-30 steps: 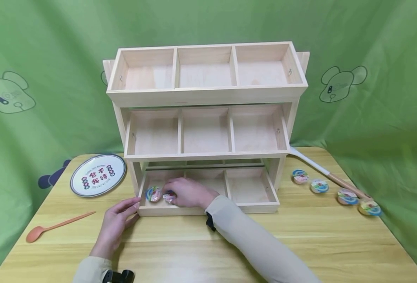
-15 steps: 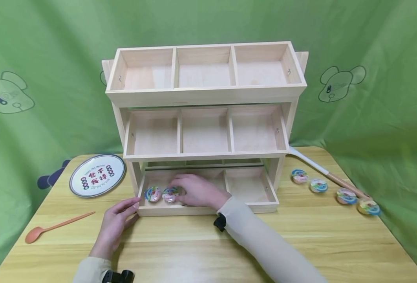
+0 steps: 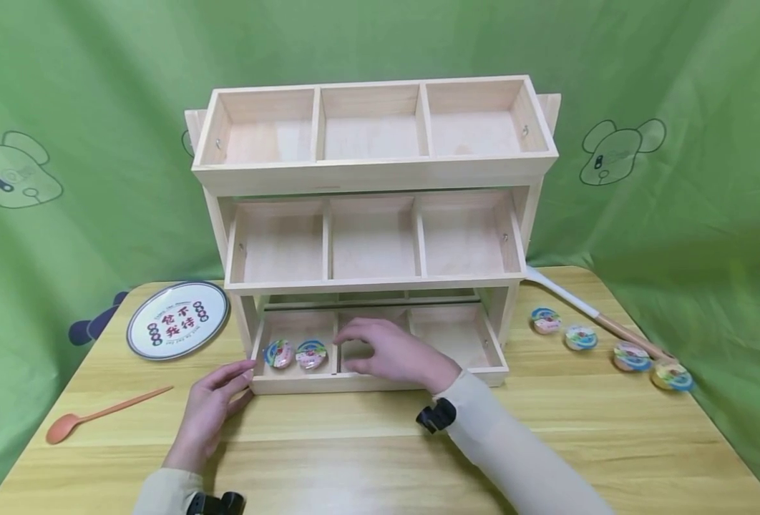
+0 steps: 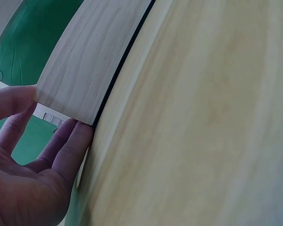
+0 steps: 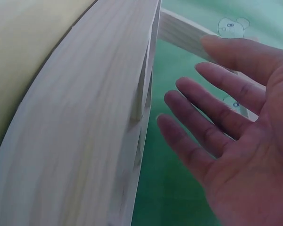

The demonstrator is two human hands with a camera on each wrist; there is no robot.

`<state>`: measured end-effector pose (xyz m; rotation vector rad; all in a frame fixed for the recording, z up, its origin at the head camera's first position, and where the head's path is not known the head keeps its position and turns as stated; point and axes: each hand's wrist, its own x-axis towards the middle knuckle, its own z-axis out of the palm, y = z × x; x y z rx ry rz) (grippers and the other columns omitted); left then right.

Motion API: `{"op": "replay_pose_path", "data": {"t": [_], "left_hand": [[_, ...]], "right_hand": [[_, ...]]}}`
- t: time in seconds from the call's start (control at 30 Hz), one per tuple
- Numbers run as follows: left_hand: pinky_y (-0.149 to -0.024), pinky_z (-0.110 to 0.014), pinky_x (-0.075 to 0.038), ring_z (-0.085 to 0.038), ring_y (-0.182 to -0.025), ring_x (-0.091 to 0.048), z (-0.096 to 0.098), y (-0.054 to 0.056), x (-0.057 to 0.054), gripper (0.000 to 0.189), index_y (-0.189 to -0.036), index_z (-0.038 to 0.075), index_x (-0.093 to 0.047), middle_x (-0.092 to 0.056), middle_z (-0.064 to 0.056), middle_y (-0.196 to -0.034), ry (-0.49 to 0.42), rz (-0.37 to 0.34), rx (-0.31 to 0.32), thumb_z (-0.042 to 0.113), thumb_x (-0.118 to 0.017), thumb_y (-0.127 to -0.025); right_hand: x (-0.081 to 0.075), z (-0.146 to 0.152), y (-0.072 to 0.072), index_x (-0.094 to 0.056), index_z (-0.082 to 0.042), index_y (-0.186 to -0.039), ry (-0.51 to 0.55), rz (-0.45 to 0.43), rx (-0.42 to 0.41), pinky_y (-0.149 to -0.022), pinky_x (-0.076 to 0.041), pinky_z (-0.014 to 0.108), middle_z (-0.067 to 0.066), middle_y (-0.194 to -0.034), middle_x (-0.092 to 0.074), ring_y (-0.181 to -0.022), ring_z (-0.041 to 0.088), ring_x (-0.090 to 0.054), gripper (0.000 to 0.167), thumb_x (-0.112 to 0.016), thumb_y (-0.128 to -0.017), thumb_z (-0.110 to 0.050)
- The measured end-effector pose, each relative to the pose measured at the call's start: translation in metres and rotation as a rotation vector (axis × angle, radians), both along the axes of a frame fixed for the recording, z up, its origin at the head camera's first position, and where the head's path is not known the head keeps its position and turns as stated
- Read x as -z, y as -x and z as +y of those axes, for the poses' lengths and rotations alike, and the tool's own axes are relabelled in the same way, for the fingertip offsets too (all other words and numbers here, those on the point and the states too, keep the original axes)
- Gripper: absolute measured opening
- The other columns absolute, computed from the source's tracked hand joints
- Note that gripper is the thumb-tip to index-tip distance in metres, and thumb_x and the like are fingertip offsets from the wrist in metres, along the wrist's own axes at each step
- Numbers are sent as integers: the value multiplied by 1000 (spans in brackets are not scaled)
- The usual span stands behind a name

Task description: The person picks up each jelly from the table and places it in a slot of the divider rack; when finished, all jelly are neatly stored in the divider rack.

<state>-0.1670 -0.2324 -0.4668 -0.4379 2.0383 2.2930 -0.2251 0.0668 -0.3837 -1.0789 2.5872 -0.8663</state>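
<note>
Two small jelly cups with colourful lids lie side by side in the left compartment of the bottom wooden tray. Over that tray's middle compartment is my right hand, holding nothing, its thumb and fingers apart. The right wrist view shows the same hand with fingers spread beside the tray front. With its fingertips, my left hand touches the tray's front left corner. In the left wrist view the fingertips meet the end of the front board.
Above stand the middle tray and top tray of the wooden rack, each with three compartments. Several more jelly cups lie at right near a white-headed, wooden-handled utensil. At left are a round plate and an orange spoon.
My right hand has let go of the second jelly cup, leaving it beside the first, and moved right over the middle compartment. The left hand has stayed at the tray corner.
</note>
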Motion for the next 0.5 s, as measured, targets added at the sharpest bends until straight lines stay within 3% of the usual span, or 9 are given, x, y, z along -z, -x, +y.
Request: {"op": "replay_pose_path", "data": {"t": [0.33, 0.5], "left_hand": [[-96, -32, -53, -21, -113, -59, 1, 0, -1, 31, -123, -4, -63, -55, -13, -128, 1, 12, 1, 2, -64, -93], [-95, -32, -54, -22, -113, -60, 1, 0, -1, 33, -125, -6, -60, -54, -14, -129, 4, 4, 0, 1, -63, -93]], "right_hand": [[3, 29, -3, -62, -15, -130, 28, 22, 40, -108, -42, 36, -2, -131, -58, -123, 18, -51, 43, -74, -88, -18], [6, 42, -3, -63, -14, -129, 34, 24, 64, -111, -39, 42, 2, -134, -57, -127, 22, -48, 41, -73, -89, -17]]}}
